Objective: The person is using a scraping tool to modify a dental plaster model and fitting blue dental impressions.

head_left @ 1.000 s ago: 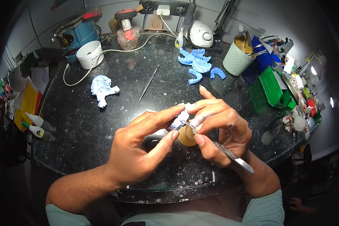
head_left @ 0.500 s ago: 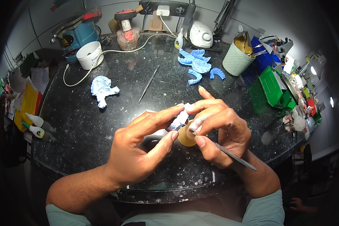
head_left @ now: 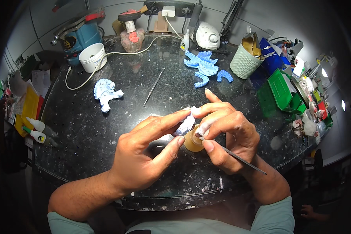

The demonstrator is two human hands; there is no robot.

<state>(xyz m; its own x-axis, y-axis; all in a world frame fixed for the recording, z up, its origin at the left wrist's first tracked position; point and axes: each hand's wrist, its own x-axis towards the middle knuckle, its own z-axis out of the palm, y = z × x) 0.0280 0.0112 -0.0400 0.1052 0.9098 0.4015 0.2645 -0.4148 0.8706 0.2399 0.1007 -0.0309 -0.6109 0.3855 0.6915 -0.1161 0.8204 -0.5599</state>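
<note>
Between the thumb and fingers of my left hand (head_left: 142,146) is a small whitish dental piece (head_left: 186,125), partly covered by the fingertips. My right hand (head_left: 232,134) grips a thin metal carving tool (head_left: 245,162) like a pen. Its working tip is close to the piece, though whether it touches I cannot tell; the handle slants down to the right. Right middle-hand fingers rest near the piece's far end. Below both hands stands a small round tan pot (head_left: 192,143), partly hidden. A second slim metal tool (head_left: 154,87) lies on the dark bench beyond.
A pale blue dental cast (head_left: 106,94) lies left, with several blue dental moulds (head_left: 206,68) at the back. Around the bench stand a white tub (head_left: 90,58), a textured green cup (head_left: 245,58), green bins (head_left: 282,91) and glue bottles (head_left: 38,135). A white cable (head_left: 144,49) crosses the back.
The tool in my right hand has tilted slightly, its handle end rising a little. My left hand and the dental piece stay almost still.
</note>
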